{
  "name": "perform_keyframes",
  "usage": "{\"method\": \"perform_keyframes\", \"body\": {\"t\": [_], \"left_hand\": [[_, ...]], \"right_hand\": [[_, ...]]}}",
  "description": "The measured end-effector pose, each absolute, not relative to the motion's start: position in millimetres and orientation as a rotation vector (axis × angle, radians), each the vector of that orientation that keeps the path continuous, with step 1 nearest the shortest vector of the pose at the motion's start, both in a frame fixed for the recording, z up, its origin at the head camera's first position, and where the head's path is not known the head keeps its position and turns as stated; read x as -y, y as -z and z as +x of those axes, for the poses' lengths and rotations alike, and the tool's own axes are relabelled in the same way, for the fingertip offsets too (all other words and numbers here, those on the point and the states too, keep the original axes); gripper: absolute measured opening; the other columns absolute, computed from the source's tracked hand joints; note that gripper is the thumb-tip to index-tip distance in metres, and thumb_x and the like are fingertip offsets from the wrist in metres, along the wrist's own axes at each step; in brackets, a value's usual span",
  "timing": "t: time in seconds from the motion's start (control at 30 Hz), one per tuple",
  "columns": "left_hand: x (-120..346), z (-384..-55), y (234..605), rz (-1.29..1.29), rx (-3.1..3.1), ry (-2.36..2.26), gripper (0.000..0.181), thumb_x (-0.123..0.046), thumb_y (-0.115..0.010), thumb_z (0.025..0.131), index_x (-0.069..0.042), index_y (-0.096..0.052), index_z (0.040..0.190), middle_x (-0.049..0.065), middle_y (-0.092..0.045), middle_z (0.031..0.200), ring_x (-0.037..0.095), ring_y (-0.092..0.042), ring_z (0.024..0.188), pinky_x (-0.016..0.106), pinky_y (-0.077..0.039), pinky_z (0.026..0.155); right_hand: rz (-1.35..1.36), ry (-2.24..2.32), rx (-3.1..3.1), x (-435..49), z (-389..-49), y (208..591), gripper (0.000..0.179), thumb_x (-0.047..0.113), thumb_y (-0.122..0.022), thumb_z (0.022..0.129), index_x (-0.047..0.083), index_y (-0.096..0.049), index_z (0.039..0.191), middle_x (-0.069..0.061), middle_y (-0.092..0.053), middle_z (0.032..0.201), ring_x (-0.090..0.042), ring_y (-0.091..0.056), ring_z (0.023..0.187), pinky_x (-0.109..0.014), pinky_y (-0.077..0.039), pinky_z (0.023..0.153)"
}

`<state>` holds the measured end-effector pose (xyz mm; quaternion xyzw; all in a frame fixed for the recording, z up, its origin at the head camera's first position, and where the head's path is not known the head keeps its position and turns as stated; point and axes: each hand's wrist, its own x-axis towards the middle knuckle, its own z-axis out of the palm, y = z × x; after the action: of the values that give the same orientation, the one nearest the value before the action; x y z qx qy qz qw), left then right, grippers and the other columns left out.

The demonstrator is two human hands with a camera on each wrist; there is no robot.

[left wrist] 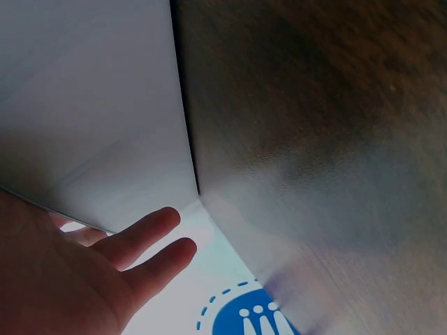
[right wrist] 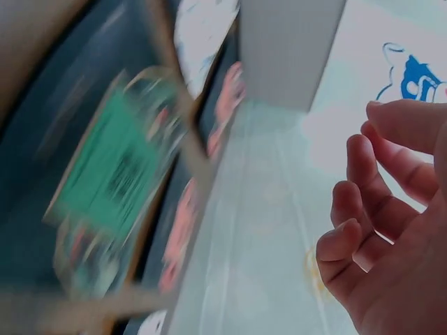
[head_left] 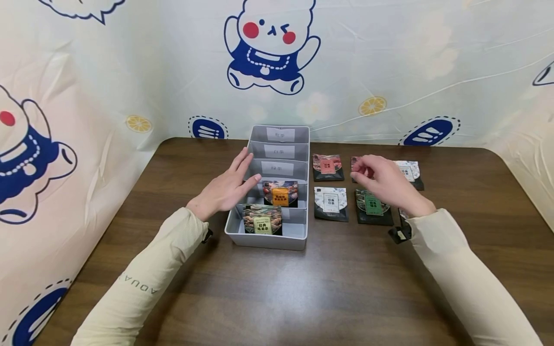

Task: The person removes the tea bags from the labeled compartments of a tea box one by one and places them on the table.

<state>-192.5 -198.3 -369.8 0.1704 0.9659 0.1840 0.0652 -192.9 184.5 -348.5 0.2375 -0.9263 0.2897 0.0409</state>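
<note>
My left hand (head_left: 225, 189) rests at the left rim of a grey divided box (head_left: 268, 242), fingers extended. Two tea packets stand in its nearest compartments: one with a yellow-green label (head_left: 262, 225), one with an orange label (head_left: 280, 196). My right hand (head_left: 387, 181) hovers over packets to the right of the box, fingers loosely curled with nothing between them. A green-labelled packet (head_left: 374, 209) lies just below it, and a red packet (head_left: 355, 161) is partly hidden behind its fingers. In the right wrist view the green-labelled packet (right wrist: 105, 167) looks blurred.
Another red packet (head_left: 327, 168) and a white one (head_left: 331, 204) lie beside the box. A second white packet (head_left: 411, 172) is beyond my right wrist. Paper labels (head_left: 277, 168) mark the farther compartments. A printed curtain (head_left: 346, 62) hangs behind the wooden table (head_left: 277, 298).
</note>
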Motion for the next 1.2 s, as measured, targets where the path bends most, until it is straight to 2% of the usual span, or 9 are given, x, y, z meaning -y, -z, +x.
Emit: {"method": "perform_keyframes", "body": {"t": [0.33, 0.47, 0.6, 0.77, 0.9, 1.2], "left_hand": [[198, -193, 370, 0.511, -2.906, -0.547, 0.080, -0.066, -0.019, 0.097, -0.017, -0.002, 0.157, -0.004, 0.014, 0.164, 0.032, -0.035, 0.142, 0.050, -0.041, 0.106], [199, -194, 370, 0.510, -2.914, -0.540, 0.080, -0.066, -0.019, 0.097, -0.016, -0.002, 0.157, -0.005, 0.014, 0.163, 0.032, -0.038, 0.140, 0.051, -0.043, 0.102], [199, -194, 371, 0.512, -2.919, -0.537, 0.080, -0.066, -0.019, 0.097, -0.016, -0.002, 0.157, -0.003, 0.013, 0.164, 0.033, -0.042, 0.137, 0.051, -0.045, 0.100], [198, -193, 370, 0.510, -2.916, -0.542, 0.080, -0.066, -0.018, 0.097, -0.016, -0.002, 0.157, -0.005, 0.015, 0.163, 0.032, -0.041, 0.138, 0.050, -0.044, 0.101], [199, -193, 371, 0.505, -2.914, -0.544, 0.080, -0.066, -0.018, 0.097, -0.016, -0.002, 0.157, -0.007, 0.016, 0.163, 0.033, -0.041, 0.138, 0.051, -0.044, 0.101], [199, -194, 371, 0.509, -2.917, -0.552, 0.079, -0.066, -0.019, 0.097, -0.017, -0.002, 0.157, -0.004, 0.013, 0.164, 0.032, -0.043, 0.137, 0.050, -0.045, 0.100]], "right_hand": [[0.862, -0.971, 2.774, -135, -196, 342, 0.008, 0.013, -0.061, 0.094, 0.008, -0.066, 0.097, -0.006, -0.064, 0.092, -0.021, -0.055, 0.085, -0.033, -0.043, 0.075], [0.905, -0.981, 2.769, -120, -195, 344, 0.007, 0.014, -0.061, 0.094, 0.009, -0.065, 0.096, -0.006, -0.064, 0.095, -0.025, -0.056, 0.093, -0.036, -0.043, 0.080], [0.945, -0.986, 2.766, -108, -194, 349, 0.009, 0.017, -0.062, 0.094, 0.010, -0.066, 0.097, -0.004, -0.063, 0.097, -0.023, -0.055, 0.096, -0.037, -0.044, 0.084], [0.980, -0.979, 2.749, -97, -191, 355, 0.015, 0.017, -0.064, 0.093, 0.006, -0.067, 0.102, -0.008, -0.060, 0.102, -0.023, -0.054, 0.096, -0.037, -0.046, 0.085], [0.969, -0.960, 2.744, -88, -188, 357, 0.017, 0.019, -0.065, 0.092, 0.006, -0.067, 0.104, -0.011, -0.058, 0.102, -0.024, -0.049, 0.096, -0.037, -0.042, 0.085], [0.914, -0.931, 2.791, -74, -185, 361, 0.019, 0.026, -0.068, 0.091, 0.012, -0.067, 0.103, -0.004, -0.057, 0.105, -0.022, -0.047, 0.100, -0.039, -0.042, 0.088]]}}
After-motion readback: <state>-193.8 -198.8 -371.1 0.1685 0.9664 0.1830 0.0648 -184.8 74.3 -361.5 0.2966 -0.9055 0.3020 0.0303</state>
